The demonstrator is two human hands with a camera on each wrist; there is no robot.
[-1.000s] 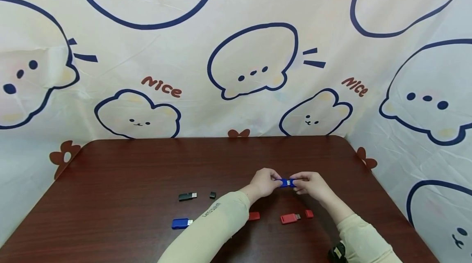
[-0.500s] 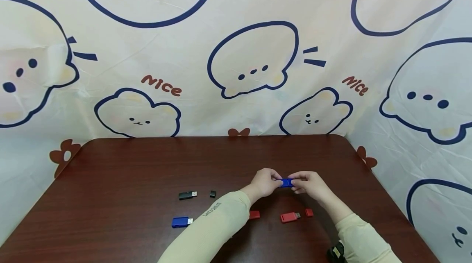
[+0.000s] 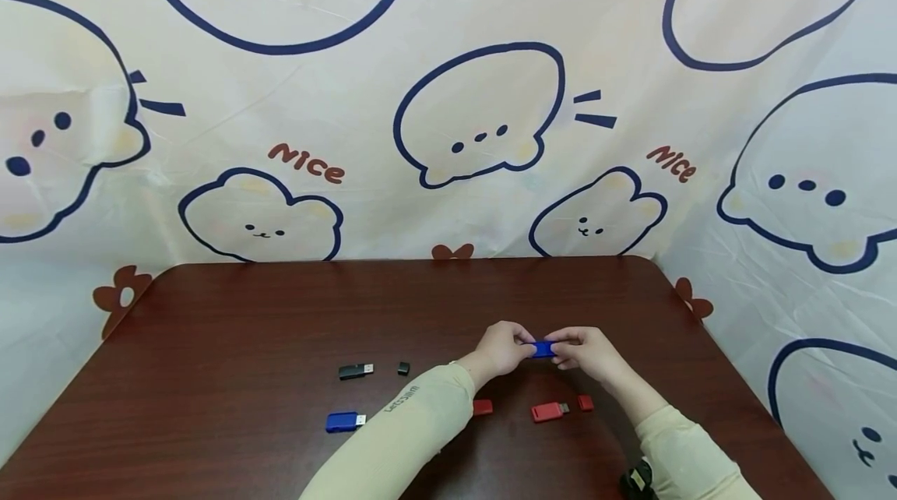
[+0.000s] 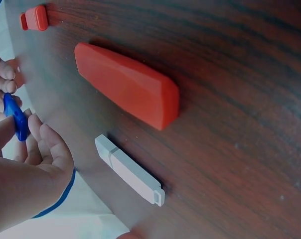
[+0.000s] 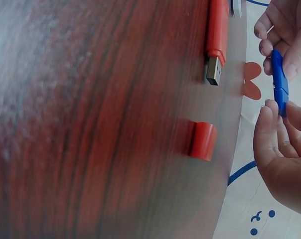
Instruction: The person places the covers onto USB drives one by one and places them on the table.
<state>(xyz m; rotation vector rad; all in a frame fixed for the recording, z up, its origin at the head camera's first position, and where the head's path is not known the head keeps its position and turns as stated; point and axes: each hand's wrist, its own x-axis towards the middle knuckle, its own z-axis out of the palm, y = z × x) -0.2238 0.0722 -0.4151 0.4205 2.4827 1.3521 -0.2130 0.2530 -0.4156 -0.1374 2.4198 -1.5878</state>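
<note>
Above the table's back right part, both hands hold a blue USB flash drive (image 3: pixel 543 350) between them. My left hand (image 3: pixel 503 347) pinches the drive's body at its left end. The fingers of my right hand (image 3: pixel 590 350) pinch its blue cap (image 5: pixel 283 105) at the other end. A seam crosses the drive (image 5: pixel 277 69) in the right wrist view, with no metal plug showing. Nearest below lie an uncapped red USB drive (image 3: pixel 549 412) and its small red cap (image 3: pixel 585 403).
On the left lie a black USB drive (image 3: pixel 355 371), a black cap (image 3: pixel 403 368) and another blue USB drive (image 3: pixel 343 422) with its plug bare. A red USB drive (image 4: pixel 128 84) and a white one (image 4: pixel 130 171) are largely hidden by the left arm in the head view.
My right hand has moved slightly left toward my left hand. The metal plug that showed between the blue drive's body and cap is covered now.
</note>
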